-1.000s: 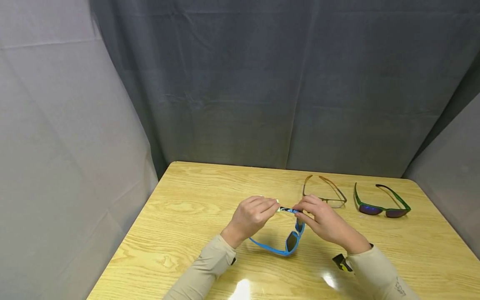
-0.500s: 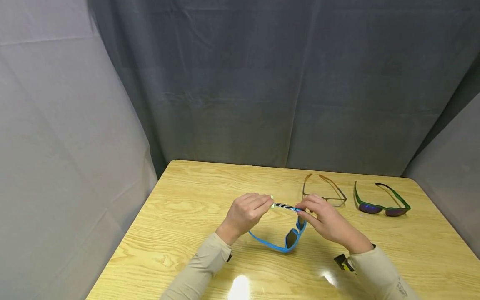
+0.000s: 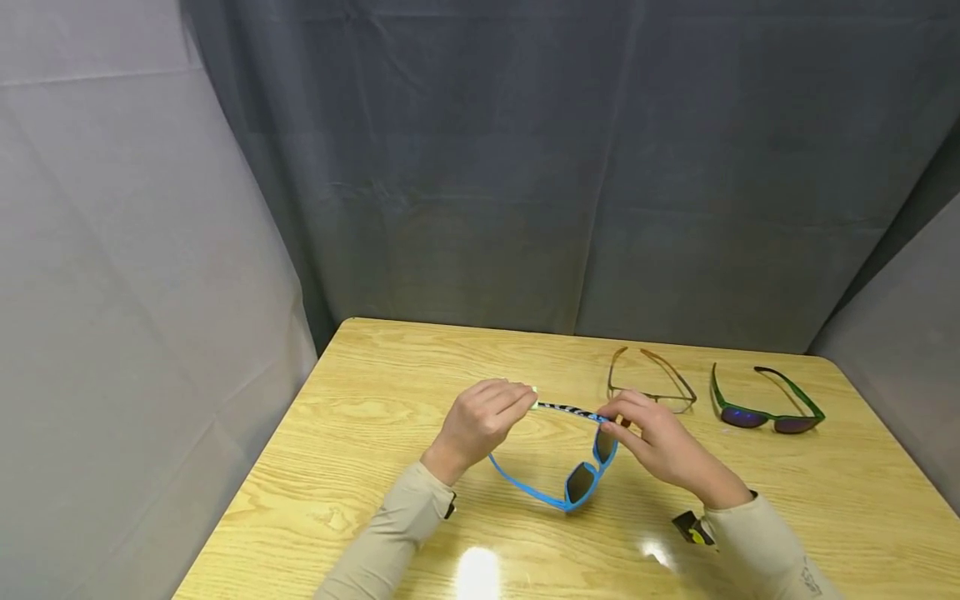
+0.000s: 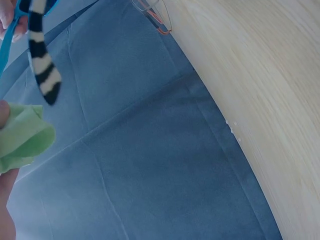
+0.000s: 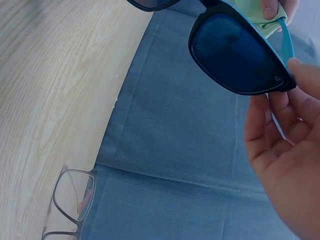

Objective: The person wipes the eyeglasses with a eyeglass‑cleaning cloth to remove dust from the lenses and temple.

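A pair of blue sunglasses [image 3: 580,483] with dark lenses is held above the table in the head view. My right hand [image 3: 663,442] pinches it at the hinge corner of the frame, beside one lens [image 5: 237,55] in the right wrist view. With my left hand [image 3: 478,423] I grip a light green cloth [image 4: 25,136] around the end of one temple arm. Between my hands that arm's black-and-white striped side [image 3: 570,409] shows. The other temple arm [image 4: 44,60] hangs free, its striped tip near the cloth in the left wrist view.
Thin-framed eyeglasses [image 3: 675,403] with orange-brown arms lie at the back of the wooden table [image 3: 360,467]. Green sunglasses [image 3: 768,420] sit to their right. A small black-and-yellow item [image 3: 692,527] shows by my right sleeve. Grey curtains [image 3: 450,167] surround the table.
My left hand and the cloth have slid leftward along the temple arm, away from my right hand. More of the striped side is exposed. The right hand has shifted only slightly.
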### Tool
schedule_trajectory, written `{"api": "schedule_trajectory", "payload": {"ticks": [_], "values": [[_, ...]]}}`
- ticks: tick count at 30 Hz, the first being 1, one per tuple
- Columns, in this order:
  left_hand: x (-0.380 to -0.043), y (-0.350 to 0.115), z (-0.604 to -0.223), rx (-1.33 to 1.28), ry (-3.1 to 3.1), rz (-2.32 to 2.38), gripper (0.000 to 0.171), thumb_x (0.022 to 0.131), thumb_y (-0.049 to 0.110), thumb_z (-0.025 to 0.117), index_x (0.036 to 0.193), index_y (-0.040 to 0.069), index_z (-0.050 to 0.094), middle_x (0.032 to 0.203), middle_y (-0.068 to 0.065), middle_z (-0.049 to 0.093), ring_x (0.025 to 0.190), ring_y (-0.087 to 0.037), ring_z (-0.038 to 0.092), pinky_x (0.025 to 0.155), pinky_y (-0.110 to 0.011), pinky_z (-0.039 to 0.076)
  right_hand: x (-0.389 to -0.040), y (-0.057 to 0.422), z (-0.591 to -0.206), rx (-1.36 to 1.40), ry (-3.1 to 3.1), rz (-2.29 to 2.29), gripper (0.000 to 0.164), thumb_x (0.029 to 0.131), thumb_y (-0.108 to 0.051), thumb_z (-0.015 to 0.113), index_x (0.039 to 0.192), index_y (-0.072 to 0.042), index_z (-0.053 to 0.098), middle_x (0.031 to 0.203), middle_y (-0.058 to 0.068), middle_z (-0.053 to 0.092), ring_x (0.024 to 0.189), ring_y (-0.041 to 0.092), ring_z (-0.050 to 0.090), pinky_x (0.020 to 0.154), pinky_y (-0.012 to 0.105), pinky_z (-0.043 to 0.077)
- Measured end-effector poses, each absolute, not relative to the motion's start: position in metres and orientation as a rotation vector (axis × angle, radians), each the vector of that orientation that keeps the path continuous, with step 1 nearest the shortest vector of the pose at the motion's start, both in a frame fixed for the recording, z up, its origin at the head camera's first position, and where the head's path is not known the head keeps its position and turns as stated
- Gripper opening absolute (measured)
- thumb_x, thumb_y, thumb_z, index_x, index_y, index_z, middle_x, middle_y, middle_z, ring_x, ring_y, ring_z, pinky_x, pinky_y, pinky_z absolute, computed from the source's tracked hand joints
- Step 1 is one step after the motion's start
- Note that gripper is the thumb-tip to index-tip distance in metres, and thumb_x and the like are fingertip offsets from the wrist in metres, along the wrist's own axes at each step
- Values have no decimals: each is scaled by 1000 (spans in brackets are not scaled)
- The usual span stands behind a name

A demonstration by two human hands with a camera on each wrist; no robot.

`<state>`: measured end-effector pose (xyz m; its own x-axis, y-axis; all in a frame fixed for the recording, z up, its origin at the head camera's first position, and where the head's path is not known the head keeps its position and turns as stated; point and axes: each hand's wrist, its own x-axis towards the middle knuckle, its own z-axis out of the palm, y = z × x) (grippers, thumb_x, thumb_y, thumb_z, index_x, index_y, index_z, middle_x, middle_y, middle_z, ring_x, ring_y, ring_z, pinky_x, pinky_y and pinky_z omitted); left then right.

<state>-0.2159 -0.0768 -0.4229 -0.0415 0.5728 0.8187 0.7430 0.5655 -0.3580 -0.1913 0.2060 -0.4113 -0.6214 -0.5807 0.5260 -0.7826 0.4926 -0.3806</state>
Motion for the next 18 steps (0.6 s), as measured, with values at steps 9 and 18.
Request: {"api": "schedule_trajectory", "payload": {"ticks": [9,18], "values": [[-216,-84,-423,-1135,-1704,-207,16,90,0,61,100,6,72,96,-1,71,86,-13,66,86,-24,50,-189,210,-411,1137,-2446,907,24,86,3,65,101,-16,65,98,-10,59,81,4,53,61,22,48],[-218,-86,-424,-1130,-1701,-223,16,92,2,58,99,5,72,95,-2,71,85,-13,67,84,-24,51,-189,211,-408,1154,-2456,951,23,87,2,64,102,-15,65,95,-9,58,79,4,53,58,21,46]]}}
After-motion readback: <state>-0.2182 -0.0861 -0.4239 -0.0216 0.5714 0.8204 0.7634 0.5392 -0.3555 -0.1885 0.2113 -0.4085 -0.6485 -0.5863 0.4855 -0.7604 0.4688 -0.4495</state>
